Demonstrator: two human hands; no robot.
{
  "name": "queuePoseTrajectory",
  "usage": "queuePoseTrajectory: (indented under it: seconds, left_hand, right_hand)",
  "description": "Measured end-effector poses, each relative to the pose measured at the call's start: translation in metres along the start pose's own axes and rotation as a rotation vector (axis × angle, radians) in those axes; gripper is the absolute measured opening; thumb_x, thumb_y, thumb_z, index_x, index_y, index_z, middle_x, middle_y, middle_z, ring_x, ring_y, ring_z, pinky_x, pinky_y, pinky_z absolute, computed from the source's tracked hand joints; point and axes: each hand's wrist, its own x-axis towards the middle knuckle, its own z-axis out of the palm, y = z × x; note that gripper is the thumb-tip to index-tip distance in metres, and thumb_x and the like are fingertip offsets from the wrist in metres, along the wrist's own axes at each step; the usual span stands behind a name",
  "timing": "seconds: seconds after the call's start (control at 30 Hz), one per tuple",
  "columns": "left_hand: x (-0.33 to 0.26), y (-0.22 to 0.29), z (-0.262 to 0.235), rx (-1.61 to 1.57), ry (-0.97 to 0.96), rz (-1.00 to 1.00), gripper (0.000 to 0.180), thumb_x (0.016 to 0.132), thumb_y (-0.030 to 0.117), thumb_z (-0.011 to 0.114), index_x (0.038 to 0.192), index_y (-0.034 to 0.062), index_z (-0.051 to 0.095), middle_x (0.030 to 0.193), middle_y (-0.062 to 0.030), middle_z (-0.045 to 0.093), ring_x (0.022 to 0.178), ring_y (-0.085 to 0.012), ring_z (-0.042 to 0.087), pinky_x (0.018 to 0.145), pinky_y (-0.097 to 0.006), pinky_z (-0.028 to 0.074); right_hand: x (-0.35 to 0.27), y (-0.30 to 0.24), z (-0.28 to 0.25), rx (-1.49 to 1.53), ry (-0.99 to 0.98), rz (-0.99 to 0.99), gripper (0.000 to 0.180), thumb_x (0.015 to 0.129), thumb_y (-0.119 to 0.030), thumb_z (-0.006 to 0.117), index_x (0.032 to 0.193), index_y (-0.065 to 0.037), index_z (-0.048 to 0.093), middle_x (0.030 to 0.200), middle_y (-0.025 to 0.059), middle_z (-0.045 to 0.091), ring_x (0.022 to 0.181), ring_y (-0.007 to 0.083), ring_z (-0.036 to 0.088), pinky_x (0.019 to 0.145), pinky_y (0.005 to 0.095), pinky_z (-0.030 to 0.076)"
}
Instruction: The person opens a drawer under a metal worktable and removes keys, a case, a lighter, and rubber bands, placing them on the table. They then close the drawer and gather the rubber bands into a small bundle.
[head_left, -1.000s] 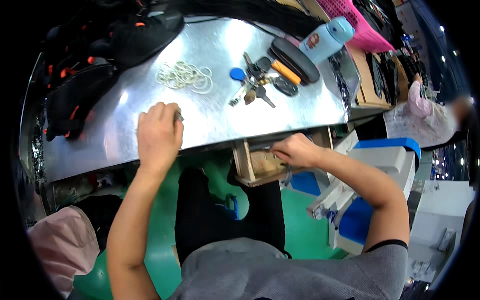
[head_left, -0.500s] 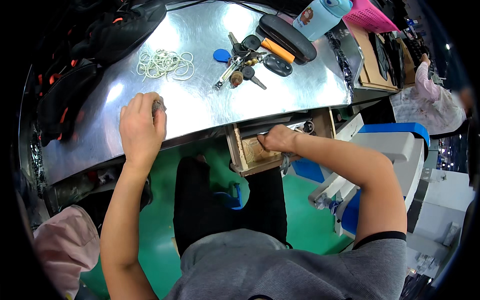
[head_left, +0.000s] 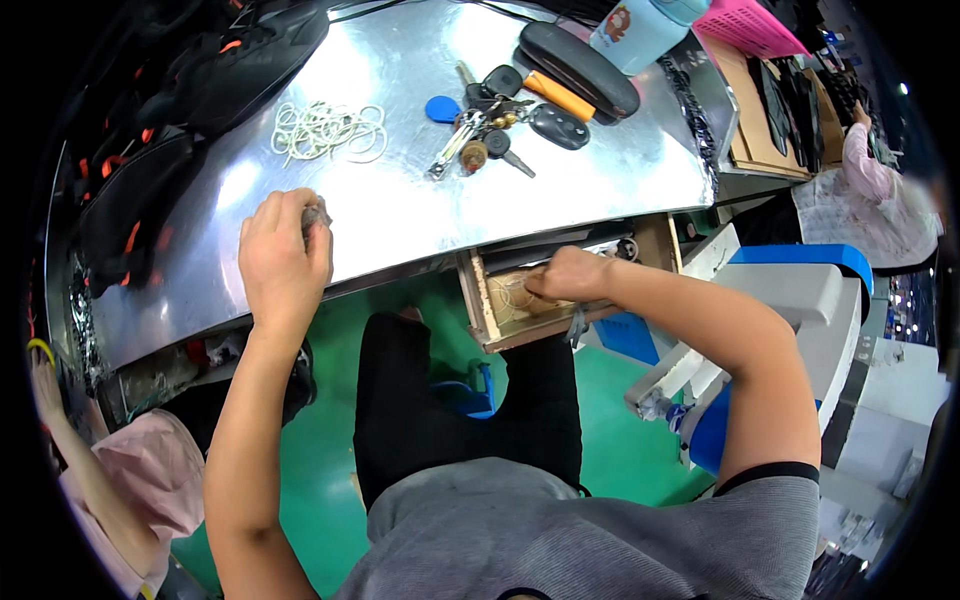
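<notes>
My left hand (head_left: 283, 245) rests at the front edge of the metal table (head_left: 420, 215), its fingers curled round a small grey-brown lump (head_left: 317, 213) that shows only in part. My right hand (head_left: 575, 275) reaches into a pulled-out wooden drawer (head_left: 535, 330), fingers pressed together; whatever is in them is hidden. Thin pale loops (head_left: 508, 292) lie in the drawer beside those fingertips. On the tabletop, beyond my left hand, sits a tangled heap of whitish rubber bands (head_left: 325, 132). To their right lies a bunch of keys (head_left: 490, 125) with a blue tag and a black fob.
A black glasses case (head_left: 578, 70), an orange stick-like item (head_left: 556, 97) and a light-blue bottle (head_left: 640, 35) stand beyond the keys. Black shoes (head_left: 140, 190) crowd the left side. A grey-and-blue machine (head_left: 790, 290) flanks the drawer. Co-workers sit at left (head_left: 150, 470) and far right (head_left: 860, 215).
My right hand has shifted slightly within the drawer, uncovering more of the pale loops. My left hand stays put. A co-worker's arm has come into view at the left edge.
</notes>
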Motion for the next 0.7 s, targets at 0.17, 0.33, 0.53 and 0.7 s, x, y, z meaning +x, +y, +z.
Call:
queuePoseTrajectory:
  seconds: [0.17, 0.33, 0.53, 0.7]
  left_hand:
    - [0.001, 0.000, 0.001, 0.012, -0.019, -0.011, 0.019, 0.073, 0.002, 0.062, 0.090, 0.0074, 0.057, 0.081, -0.0073, 0.056, 0.076, -0.0263, 0.055, 0.070, -0.037, 0.040]
    - [0.001, -0.001, 0.001, 0.023, -0.027, -0.010, 0.020, 0.073, 0.002, 0.063, 0.091, 0.0077, 0.057, 0.081, -0.0071, 0.056, 0.076, -0.0261, 0.055, 0.069, -0.037, 0.040]
    - [0.000, 0.001, 0.001, -0.001, -0.049, -0.041, 0.020, 0.075, 0.000, 0.061, 0.093, 0.0067, 0.058, 0.083, -0.0092, 0.057, 0.078, -0.0290, 0.055, 0.072, -0.038, 0.042]
    - [0.000, 0.002, -0.001, 0.007, -0.059, -0.052, 0.021, 0.075, 0.000, 0.061, 0.095, 0.0060, 0.058, 0.084, -0.0107, 0.057, 0.079, -0.0305, 0.055, 0.073, -0.039, 0.043]
  right_hand:
    - [-0.020, 0.005, 0.009, -0.091, 0.052, 0.035, 0.027, 0.082, -0.009, 0.050, 0.105, 0.004, 0.051, 0.062, 0.0138, 0.062, 0.061, 0.0295, 0.065, 0.052, 0.0373, 0.050]
    - [-0.003, 0.003, 0.009, -0.028, 0.076, 0.057, 0.029, 0.084, -0.009, 0.049, 0.109, 0.004, 0.051, 0.065, 0.0139, 0.063, 0.062, 0.0314, 0.065, 0.053, 0.0392, 0.050]
    - [0.013, -0.001, 0.016, 0.163, 0.070, 0.122, 0.031, 0.093, -0.016, 0.041, 0.116, 0.003, 0.050, 0.076, 0.0164, 0.066, 0.070, 0.0351, 0.065, 0.058, 0.0451, 0.051]
    - [0.018, -0.003, 0.015, 0.161, -0.011, 0.135, 0.035, 0.094, -0.019, 0.040, 0.121, 0.001, 0.049, 0.078, 0.0171, 0.066, 0.072, 0.0358, 0.065, 0.061, 0.0463, 0.052]
